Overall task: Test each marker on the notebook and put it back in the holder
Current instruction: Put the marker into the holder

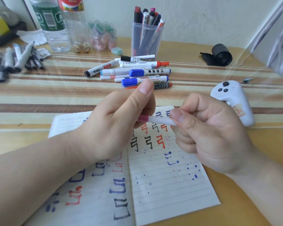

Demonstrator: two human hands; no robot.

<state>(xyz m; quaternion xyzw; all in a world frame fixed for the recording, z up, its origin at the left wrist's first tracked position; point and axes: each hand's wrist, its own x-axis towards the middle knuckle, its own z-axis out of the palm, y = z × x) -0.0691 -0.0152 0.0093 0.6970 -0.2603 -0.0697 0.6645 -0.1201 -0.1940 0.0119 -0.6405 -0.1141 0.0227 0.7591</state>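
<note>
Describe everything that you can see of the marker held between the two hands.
The marker is slim, with a white barrel and a pink part, probably its cap. It looks like smooth plastic. It is held almost level above the open notebook, not touching it. The left hand grips the pink end; the right hand pinches the white barrel. Both ends are hidden in the hands.

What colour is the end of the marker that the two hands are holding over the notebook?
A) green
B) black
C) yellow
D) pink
D: the marker, held between the left hand and the right hand, has a pink end on its white barrel.
</note>
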